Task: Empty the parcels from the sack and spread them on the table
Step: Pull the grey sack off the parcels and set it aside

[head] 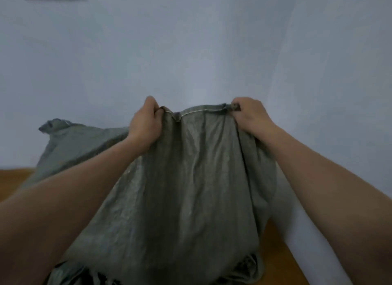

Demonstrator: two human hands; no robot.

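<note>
Grey woven sack (191, 189) is held up over the wooden desk (280, 255), its frayed end hanging lowest. Its stitched top hem is gripped at both corners by the left hand (144, 125) and right hand (251, 117), fingers (240, 102) curled tightly round the cloth.

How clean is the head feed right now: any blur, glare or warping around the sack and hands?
Head view: soft overall, weave of the sack smeared; dim, flat bluish light with no glare; its frayed bottom edge sinks into shadow; wide-angle warping bows the forearms outward; left hand and right hand are readable, gripping the stitched hem.
</note>
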